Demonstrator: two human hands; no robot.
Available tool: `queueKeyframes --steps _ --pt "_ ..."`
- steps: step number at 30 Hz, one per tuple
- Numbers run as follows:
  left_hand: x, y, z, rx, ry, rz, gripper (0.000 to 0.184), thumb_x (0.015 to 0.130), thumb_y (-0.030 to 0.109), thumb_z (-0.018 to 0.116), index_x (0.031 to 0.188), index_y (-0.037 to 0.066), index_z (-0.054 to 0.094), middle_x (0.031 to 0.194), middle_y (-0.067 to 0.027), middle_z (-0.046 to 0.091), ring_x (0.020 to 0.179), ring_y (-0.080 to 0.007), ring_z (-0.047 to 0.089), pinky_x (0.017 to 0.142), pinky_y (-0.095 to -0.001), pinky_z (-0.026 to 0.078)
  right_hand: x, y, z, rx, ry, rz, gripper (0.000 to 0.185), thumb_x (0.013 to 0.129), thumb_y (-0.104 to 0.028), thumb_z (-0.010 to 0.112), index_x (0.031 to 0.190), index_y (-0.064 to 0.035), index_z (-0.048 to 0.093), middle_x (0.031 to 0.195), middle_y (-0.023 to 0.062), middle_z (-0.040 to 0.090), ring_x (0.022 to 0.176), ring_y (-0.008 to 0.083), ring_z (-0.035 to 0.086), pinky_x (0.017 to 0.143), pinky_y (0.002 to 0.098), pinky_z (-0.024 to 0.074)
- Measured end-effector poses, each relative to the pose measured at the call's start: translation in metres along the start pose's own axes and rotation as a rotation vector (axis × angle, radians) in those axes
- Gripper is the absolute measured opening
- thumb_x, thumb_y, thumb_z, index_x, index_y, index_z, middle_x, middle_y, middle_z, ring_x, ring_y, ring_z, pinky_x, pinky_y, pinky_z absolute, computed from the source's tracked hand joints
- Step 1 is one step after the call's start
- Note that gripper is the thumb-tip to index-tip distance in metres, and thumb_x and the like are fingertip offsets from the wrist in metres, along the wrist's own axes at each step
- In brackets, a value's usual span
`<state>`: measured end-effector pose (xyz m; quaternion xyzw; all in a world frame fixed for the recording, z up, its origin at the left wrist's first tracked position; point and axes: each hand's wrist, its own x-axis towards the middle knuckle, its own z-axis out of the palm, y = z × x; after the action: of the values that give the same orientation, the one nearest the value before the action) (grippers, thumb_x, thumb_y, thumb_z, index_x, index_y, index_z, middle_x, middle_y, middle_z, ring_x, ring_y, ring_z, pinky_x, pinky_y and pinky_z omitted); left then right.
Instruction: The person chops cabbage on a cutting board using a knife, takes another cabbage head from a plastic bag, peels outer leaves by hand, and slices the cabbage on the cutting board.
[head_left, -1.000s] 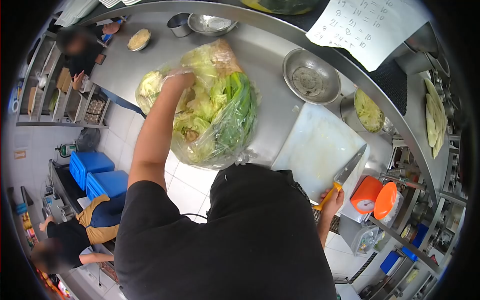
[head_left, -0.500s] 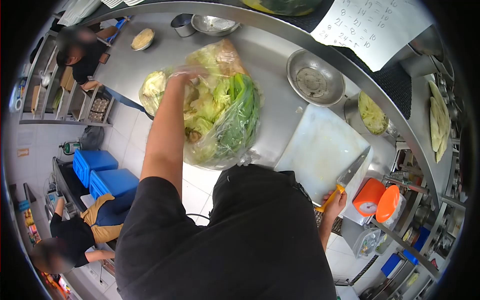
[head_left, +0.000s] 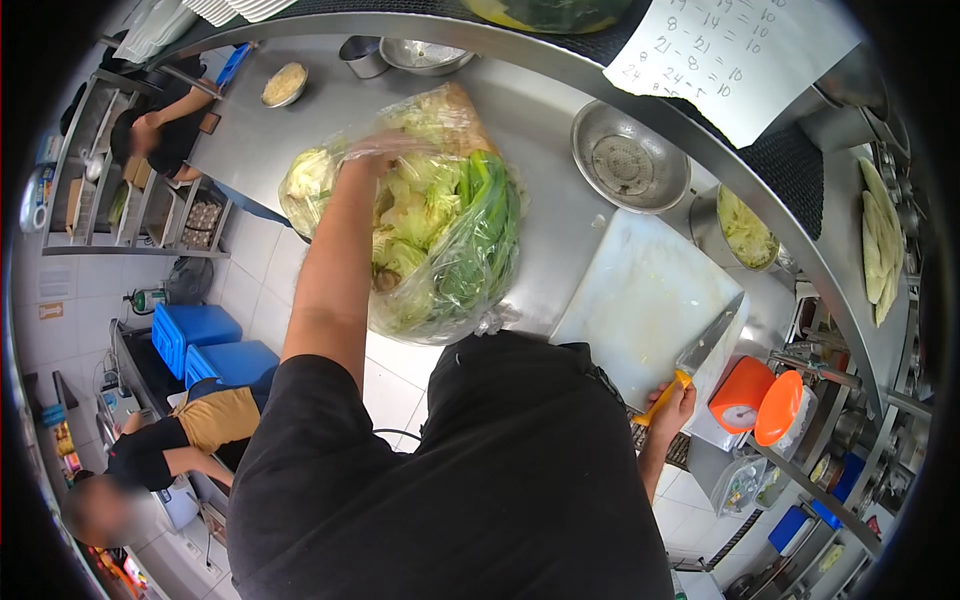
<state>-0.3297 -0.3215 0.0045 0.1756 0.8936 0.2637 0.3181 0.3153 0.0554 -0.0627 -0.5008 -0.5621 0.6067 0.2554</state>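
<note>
The left hand (head_left: 372, 155) reaches into the mouth of a clear plastic bag (head_left: 440, 300) at the edge of the metal counter (head_left: 545, 230); plastic covers its fingers, so I cannot tell whether they are spread or pinching. The bag holds lettuce (head_left: 410, 215) and long green stalks (head_left: 482, 205). The right hand (head_left: 676, 403) has its fingers curled around the yellow handle of 1 knife (head_left: 708, 335), whose blade lies over the white cutting board (head_left: 635, 300). Near the board are 1 shallow metal bowl (head_left: 630, 158) and an orange scale (head_left: 740, 392).
</note>
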Motion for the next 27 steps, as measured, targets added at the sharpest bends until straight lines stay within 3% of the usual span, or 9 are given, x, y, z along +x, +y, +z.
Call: queueKeyframes --steps 1,3,5,9,11,14,17,20,27 --pt "0.027 -0.050 0.006 0.213 0.013 0.274 0.060 0.084 0.047 0.087 0.128 0.008 0.077 0.129 -0.0101 0.074 0.114 -0.0242 0.065 0.100 -0.0425 0.055 0.001 0.001 0.000 -0.012 0.002 -0.006 0.018 0.113 -0.021 0.051 0.120 -0.0055 0.058 0.084 0.0058 0.065 0.058 0.0126 0.061 0.047 0.0280 0.0492" --pt "0.039 -0.055 0.012 0.291 -0.004 0.352 0.061 0.083 0.047 0.088 0.128 0.007 0.078 0.130 -0.0130 0.074 0.117 -0.0263 0.066 0.101 -0.0429 0.055 0.002 0.003 -0.001 -0.031 0.016 -0.020 0.020 0.113 -0.024 0.052 0.119 -0.0064 0.059 0.084 0.0059 0.065 0.058 0.0131 0.062 0.047 0.0286 0.0495" --pt "0.013 -0.008 0.014 0.022 -0.064 -0.063 0.063 0.081 0.047 0.089 0.128 0.006 0.078 0.132 -0.0163 0.074 0.119 -0.0291 0.067 0.103 -0.0439 0.055 0.002 0.004 -0.002 -0.039 0.009 -0.030 0.020 0.113 -0.024 0.052 0.118 -0.0063 0.059 0.085 0.0060 0.065 0.058 0.0130 0.062 0.047 0.0285 0.0496" --pt "0.041 -0.061 0.031 0.062 0.082 0.141 0.061 0.080 0.048 0.088 0.124 0.006 0.079 0.133 -0.0202 0.073 0.120 -0.0327 0.069 0.105 -0.0450 0.055 -0.001 -0.001 0.001 -0.035 0.010 -0.016 0.020 0.113 -0.024 0.051 0.118 -0.0062 0.059 0.085 0.0060 0.065 0.059 0.0128 0.062 0.047 0.0283 0.0497" --pt "0.007 -0.020 0.040 0.112 0.213 0.066 0.064 0.079 0.050 0.088 0.124 0.005 0.078 0.133 -0.0209 0.073 0.119 -0.0330 0.070 0.105 -0.0458 0.055 0.002 0.003 -0.001 -0.015 0.017 -0.008 0.018 0.113 -0.021 0.051 0.119 -0.0061 0.059 0.084 0.0057 0.064 0.058 0.0123 0.061 0.047 0.0280 0.0488" --pt "-0.052 0.027 0.050 0.340 0.454 -0.020 0.059 0.077 0.037 0.091 0.125 0.005 0.077 0.123 -0.0144 0.079 0.111 -0.0326 0.075 0.097 -0.0435 0.059 0.002 0.003 -0.001 -0.006 0.027 0.000 0.017 0.112 -0.020 0.052 0.120 -0.0063 0.059 0.083 0.0053 0.064 0.057 0.0120 0.060 0.047 0.0277 0.0482" --pt "-0.089 0.052 0.049 0.333 0.516 -0.011 0.069 0.074 0.040 0.093 0.129 0.001 0.074 0.119 -0.0205 0.078 0.108 -0.0340 0.076 0.095 -0.0441 0.059 0.003 0.002 0.002 0.001 0.024 0.004 0.017 0.113 -0.020 0.052 0.121 -0.0068 0.059 0.083 0.0050 0.064 0.058 0.0121 0.060 0.047 0.0276 0.0481" --pt "-0.132 0.093 0.024 0.172 0.250 -0.197 0.089 0.073 0.055 0.088 0.140 0.001 0.067 0.126 -0.0241 0.076 0.118 -0.0352 0.074 0.104 -0.0407 0.056 0.002 0.001 -0.001 0.002 0.023 0.014 0.018 0.113 -0.021 0.053 0.121 -0.0066 0.059 0.083 0.0049 0.064 0.058 0.0121 0.060 0.047 0.0275 0.0481" --pt "-0.180 0.070 0.002 -0.176 0.140 0.027 0.082 0.080 0.040 0.089 0.146 -0.001 0.062 0.126 -0.0176 0.076 0.116 -0.0280 0.072 0.104 -0.0394 0.054 0.002 0.002 0.000 0.012 0.023 0.002 0.018 0.113 -0.021 0.051 0.119 -0.0049 0.058 0.083 0.0050 0.064 0.058 0.0122 0.060 0.047 0.0277 0.0486"
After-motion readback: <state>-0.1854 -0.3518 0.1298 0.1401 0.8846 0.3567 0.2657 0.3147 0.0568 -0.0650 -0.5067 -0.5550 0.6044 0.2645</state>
